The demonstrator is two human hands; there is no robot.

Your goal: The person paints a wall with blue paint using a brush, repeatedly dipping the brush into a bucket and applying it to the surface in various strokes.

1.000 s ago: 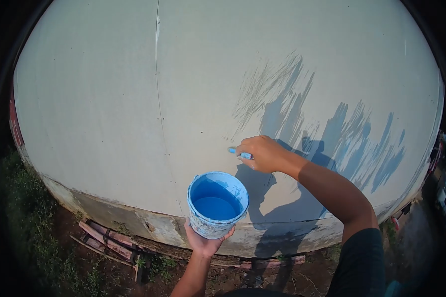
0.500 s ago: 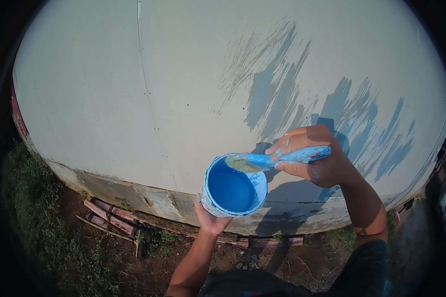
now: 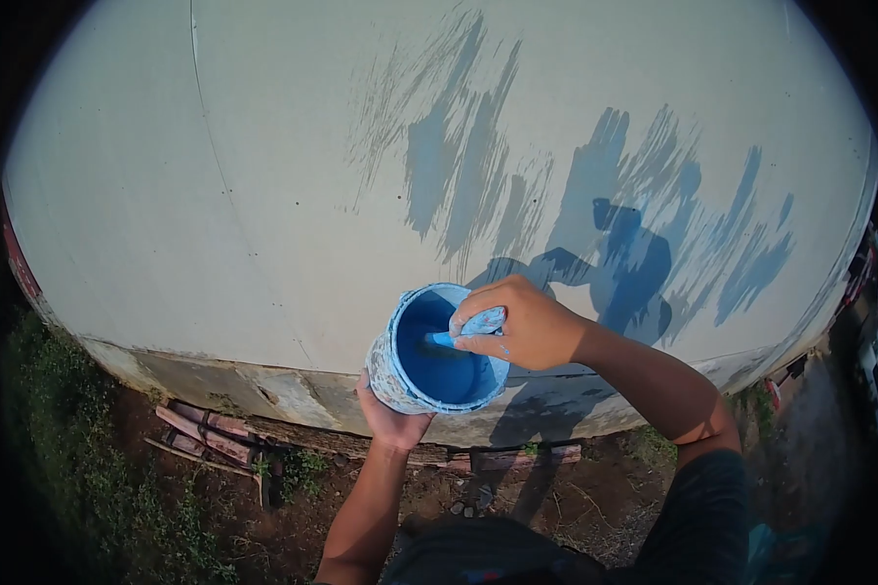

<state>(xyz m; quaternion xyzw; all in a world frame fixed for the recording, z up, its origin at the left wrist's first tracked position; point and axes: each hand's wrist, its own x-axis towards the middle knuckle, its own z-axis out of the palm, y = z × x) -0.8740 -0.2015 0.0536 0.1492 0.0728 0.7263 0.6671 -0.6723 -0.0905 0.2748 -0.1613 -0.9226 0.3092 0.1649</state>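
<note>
A paint bucket (image 3: 385, 373), its outside splattered, rests in my left hand (image 3: 391, 414), which cups it from below on the left side. Blue paint (image 3: 437, 370) lies inside it. My right hand (image 3: 522, 324) is closed round the handle of a paintbrush (image 3: 478, 324) at the bucket's right rim. The brush points down into the bucket, and its bristles are mostly hidden at the paint. In front stands a pale wall (image 3: 293, 127) with streaky blue brush strokes (image 3: 439, 161) on it.
My shadow (image 3: 634, 253) falls on the wall. Below the wall's stained base (image 3: 205, 375) lie reddish boards (image 3: 205, 434) on bare soil. Green plants (image 3: 78, 439) grow at the left. Assorted objects stand beyond the wall's right end.
My right hand has brought the paintbrush from above the rim down into the bucket. The view has shifted, so the wall strokes now appear further left and higher.
</note>
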